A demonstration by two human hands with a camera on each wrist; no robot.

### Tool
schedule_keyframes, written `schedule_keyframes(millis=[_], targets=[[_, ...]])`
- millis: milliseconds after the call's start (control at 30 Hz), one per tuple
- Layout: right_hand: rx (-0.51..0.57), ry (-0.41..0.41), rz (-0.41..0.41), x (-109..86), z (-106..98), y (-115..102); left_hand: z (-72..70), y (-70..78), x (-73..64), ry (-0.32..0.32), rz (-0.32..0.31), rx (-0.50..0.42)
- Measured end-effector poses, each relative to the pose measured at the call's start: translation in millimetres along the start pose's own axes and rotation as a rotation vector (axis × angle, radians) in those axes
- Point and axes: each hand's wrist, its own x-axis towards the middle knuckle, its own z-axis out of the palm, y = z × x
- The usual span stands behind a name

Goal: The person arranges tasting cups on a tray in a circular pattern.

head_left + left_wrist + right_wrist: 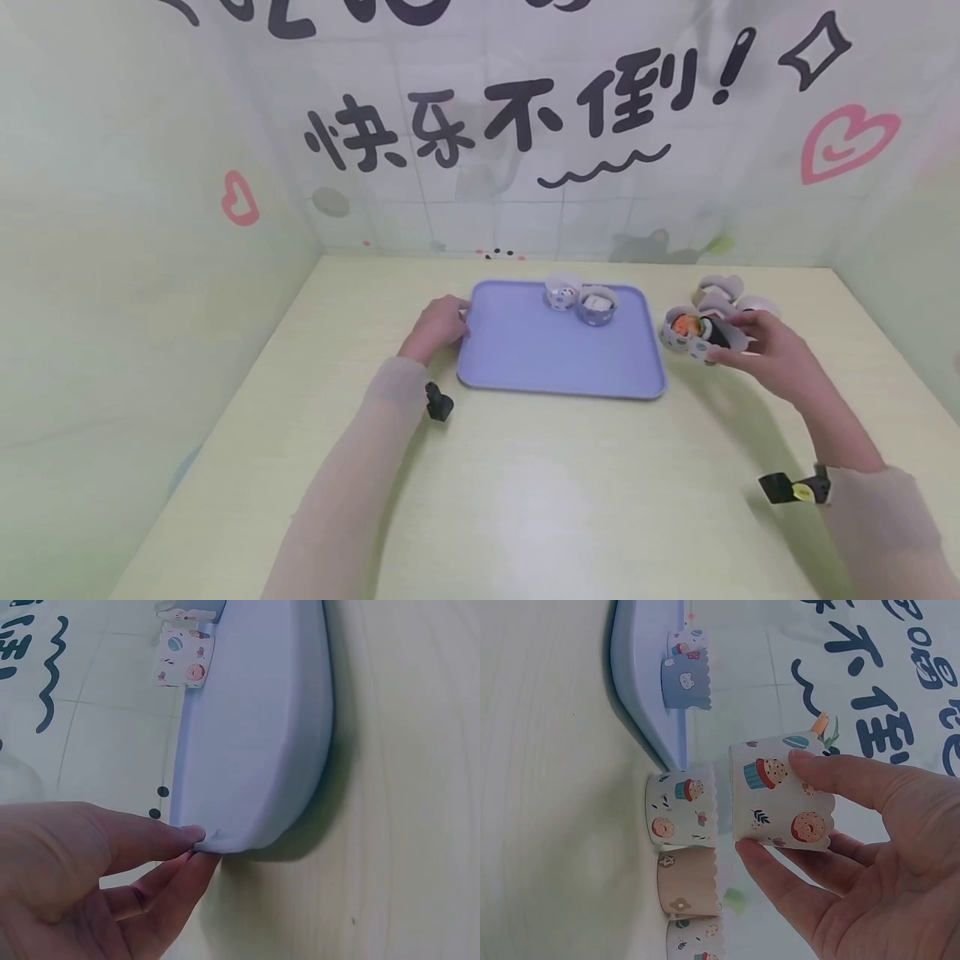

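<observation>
My left hand (441, 323) pinches the left edge of a lavender tray (540, 358), thumb on the rim and fingers underneath in the left wrist view. My right hand (783, 354) grips a white paper baking cup (776, 802) printed with cupcakes and donuts. The held cup is raised above the table and has a dark sushi roll (715, 332) in it. Two filled paper cups stand at the tray's back edge: a white one (184, 656) and a blue-grey one (686, 681).
By the tray's right side, more paper cups stand on the table: a white patterned cup (681, 810) with orange-topped food, a brown cup (688, 881) and another white cup (696, 941). A printed wall covering (487, 200) borders the table's back.
</observation>
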Motion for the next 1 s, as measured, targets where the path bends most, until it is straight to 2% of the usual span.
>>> schedule_keyframes(millis=[367,633,800,1000], targets=[[0.008,-0.036,-0.025,14.7,13,-17,-1.9,5.6,-2.0,0.016,-0.089,0.034],[0.08,0.0,-0.135,30.6,28,-21,1.4,8.1,-0.3,0.027,-0.104,0.043],[0.034,-0.026,-0.09,37.6,36,-26,2.1,7.0,2.5,0.01,-0.113,0.02],[0.048,-0.074,-0.048,44.3,45,-32,1.8,6.7,3.7,-0.001,-0.102,-0.001]])
